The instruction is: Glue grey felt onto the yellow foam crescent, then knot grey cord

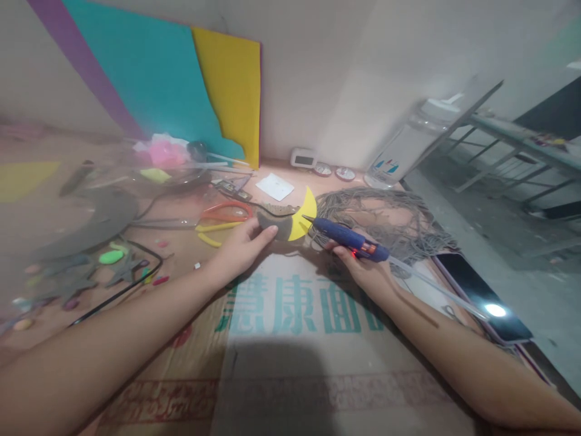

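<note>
Left hand (245, 245) over middle of table (181, 263), thumb and fingers pinched on a dark grey piece (281, 228); yellow crescent (299, 228) adjoins its right end. Right hand (365, 269) wrapped round a blue glue gun (347, 235), grip filled by the handle; red light showing near the fingers. Nozzle at the yellow crescent; whether it touches, cannot tell.

Close on the left: scissors (206, 228), orange and yellow handles just beside the left hand. Further toward left edge: large grey crescent (109, 212), green lump (111, 257), small scraps. Grey cord bundle (422, 218) crowds the gun, toward rear right corner, where a bottle (408, 142) stands. White card (275, 186) and small display device (303, 159) near rear edge. Phone (476, 290) along right edge, under the rear end of the clear glue stick (436, 286).

Open room: printed sheet (281, 357) between forearms, toward front edge.

Gun's long axis slants, nozzle toward rear left corner, stick toward front right. Yellow crescent runs steeply, upper tip toward rear edge, hollow side facing left.
</note>
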### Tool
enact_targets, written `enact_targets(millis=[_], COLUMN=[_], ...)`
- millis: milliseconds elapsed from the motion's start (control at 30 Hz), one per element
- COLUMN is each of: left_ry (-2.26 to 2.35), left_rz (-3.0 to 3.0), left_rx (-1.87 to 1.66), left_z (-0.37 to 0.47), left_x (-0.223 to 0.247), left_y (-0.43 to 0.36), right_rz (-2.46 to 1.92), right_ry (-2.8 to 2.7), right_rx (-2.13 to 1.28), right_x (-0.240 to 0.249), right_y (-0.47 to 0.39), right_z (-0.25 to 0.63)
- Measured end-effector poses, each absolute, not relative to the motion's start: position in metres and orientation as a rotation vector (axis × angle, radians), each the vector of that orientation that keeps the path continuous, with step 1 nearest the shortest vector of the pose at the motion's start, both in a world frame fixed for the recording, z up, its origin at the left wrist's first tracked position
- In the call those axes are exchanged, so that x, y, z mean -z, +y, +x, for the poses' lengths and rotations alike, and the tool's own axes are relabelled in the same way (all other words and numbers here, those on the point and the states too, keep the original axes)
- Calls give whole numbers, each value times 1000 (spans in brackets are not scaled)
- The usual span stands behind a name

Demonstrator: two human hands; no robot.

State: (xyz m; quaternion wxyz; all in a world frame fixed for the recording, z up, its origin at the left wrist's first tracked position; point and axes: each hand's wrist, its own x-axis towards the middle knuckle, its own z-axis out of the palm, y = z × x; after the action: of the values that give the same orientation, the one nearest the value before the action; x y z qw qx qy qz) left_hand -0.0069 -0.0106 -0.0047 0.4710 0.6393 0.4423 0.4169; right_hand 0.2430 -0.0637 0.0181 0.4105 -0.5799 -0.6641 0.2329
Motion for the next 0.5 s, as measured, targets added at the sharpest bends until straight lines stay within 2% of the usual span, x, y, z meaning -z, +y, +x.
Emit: enact_targets(millis=[200,500], left_ry=[963,941], left_rz=[1203,1169], left_rx=[-1023,-1042], left_z=[-3,-3], left_x=[6,3], left_y=[-10,-12], right_rz=[-1410,-1369], right_ry=[-1747,-1822], right_rx=[-542,-502], right_x=[-22,-23], right_y=[-71,-69], right_z=[243,241])
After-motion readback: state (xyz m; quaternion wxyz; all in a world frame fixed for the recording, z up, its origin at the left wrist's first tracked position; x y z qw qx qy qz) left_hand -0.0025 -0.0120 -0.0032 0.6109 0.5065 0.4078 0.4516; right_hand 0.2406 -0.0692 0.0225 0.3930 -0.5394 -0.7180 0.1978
